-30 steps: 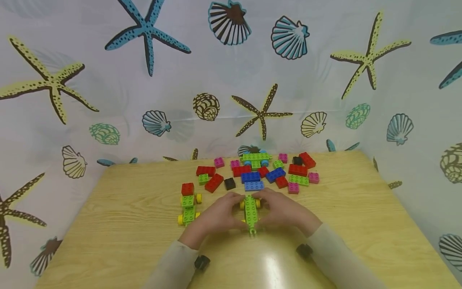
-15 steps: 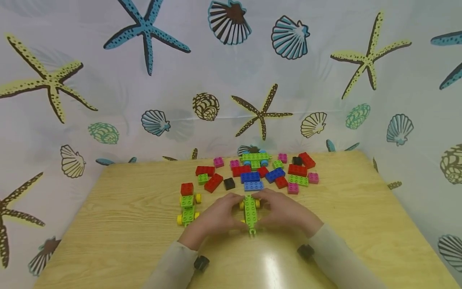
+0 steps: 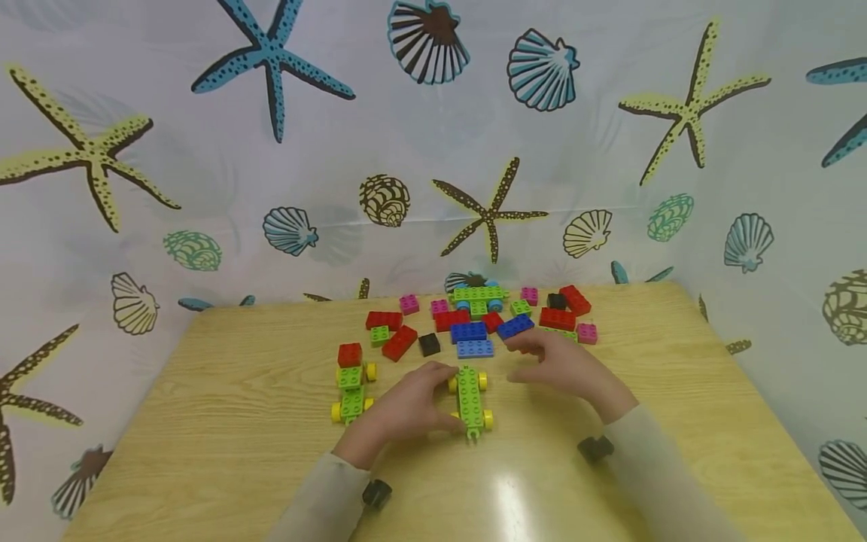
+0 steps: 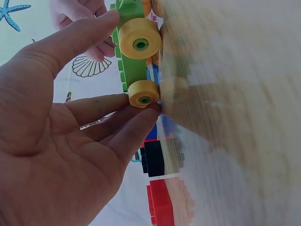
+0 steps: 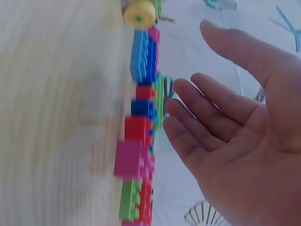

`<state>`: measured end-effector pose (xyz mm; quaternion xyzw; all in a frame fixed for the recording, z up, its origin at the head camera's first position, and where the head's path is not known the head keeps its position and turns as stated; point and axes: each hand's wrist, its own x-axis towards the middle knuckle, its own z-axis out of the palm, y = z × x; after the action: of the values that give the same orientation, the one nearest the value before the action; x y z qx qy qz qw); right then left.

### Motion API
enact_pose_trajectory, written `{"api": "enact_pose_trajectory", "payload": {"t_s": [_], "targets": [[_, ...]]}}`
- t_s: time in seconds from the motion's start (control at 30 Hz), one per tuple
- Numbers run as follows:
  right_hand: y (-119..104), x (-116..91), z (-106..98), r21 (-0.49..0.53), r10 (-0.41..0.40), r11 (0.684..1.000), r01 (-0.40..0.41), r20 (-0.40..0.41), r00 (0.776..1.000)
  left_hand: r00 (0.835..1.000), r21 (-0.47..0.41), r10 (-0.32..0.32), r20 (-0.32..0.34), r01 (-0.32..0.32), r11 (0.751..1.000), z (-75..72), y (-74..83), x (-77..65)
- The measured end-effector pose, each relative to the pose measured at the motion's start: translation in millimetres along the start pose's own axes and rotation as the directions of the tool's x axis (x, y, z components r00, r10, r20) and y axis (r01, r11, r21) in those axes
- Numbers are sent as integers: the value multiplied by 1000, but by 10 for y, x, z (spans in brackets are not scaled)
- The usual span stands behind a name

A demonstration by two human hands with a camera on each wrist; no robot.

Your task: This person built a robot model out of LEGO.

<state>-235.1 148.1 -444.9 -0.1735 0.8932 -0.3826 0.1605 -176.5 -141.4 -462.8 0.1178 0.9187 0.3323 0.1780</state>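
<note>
A long green toy-car base point(image 3: 469, 401) with yellow wheels stands on the table in front of the person. The left hand point(image 3: 412, 406) holds it from the left side, thumb by its near end and fingers by its far end. In the left wrist view, the thumb lies along the green body and the fingertips meet a yellow wheel point(image 4: 143, 93). To the right, the right hand point(image 3: 570, 370) hovers apart from the base, fingers loose and nothing in it. The right wrist view shows its palm point(image 5: 254, 155) near a row of bricks, with a pink brick point(image 5: 129, 160) among them.
Left of the hands stands a second green car with yellow wheels point(image 3: 352, 403) and a red brick point(image 3: 350, 354) at its far end. Several loose bricks lie toward the back, including blue ones point(image 3: 475, 348), around a green piece with blue wheels point(image 3: 479, 294). A patterned cloth point(image 3: 339, 150) hangs behind.
The right hand has let go of the green car base and moved right and slightly up, toward the loose bricks. The left hand and base have stayed in place.
</note>
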Motion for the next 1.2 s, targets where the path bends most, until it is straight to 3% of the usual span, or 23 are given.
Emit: {"api": "enact_pose_trajectory", "payload": {"t_s": [0.23,0.4,0.57,0.87,1.2], "targets": [[198,-16,-238,-22,50,998,-52,-98,994,1000,3,-3,0,3,1000,-2,-4,-4],[300,-30,-331,-3,84,996,-85,-108,991,1000,6,-8,5,8,1000,2,-3,4],[353,-6,-310,16,104,995,-103,-102,989,1000,4,-7,4,7,1000,-2,5,1],[411,35,-205,-37,102,994,-107,-107,989,1000,9,-3,0,3,1000,4,-8,-4],[425,49,-183,-31,166,985,-169,-88,982,1000,11,3,-2,-3,1000,4,-8,-7]]}}
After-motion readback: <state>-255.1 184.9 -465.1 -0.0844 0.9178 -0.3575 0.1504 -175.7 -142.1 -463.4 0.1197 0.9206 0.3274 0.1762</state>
